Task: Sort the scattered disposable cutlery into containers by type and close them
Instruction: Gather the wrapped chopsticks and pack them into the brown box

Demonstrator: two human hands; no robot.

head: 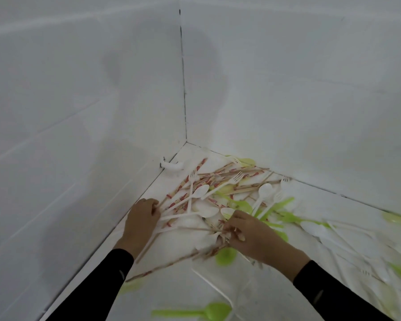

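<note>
Cutlery lies in a tangled heap in the corner, spreading out to the right. The chopsticks [218, 179] are thin wooden sticks, many in paper sleeves w/ red print, criss-crossed at all angles. The forks [235, 176] are white plastic w/ tines pointing to the back. The white spoons [200, 192] have smooth oval bowls. The green spoons [215, 310] are glossy lime plastic: one lies alone near the bottom edge, others are mixed into the heap and blurred at far right.

The right hand [252, 235] is over the near middle of the heap, its fingers [234, 230] curled and clamped on a bunch of chopsticks. The left hand [141, 218] is at the heap's left edge. Its fingers [154, 208] are curled against the stick ends; can't tell if they pinch any. Both arms are in black sleeves [338, 288].

All of it lies on a smooth white surface [171, 293]; bench or floor, can't tell. Two white walls [79, 112] meet at a dark seam and box the heap in at left and back. The open side faces the person and runs to the right. A small white fitting [173, 166] sits at the base of the left wall, just behind the heap.
</note>
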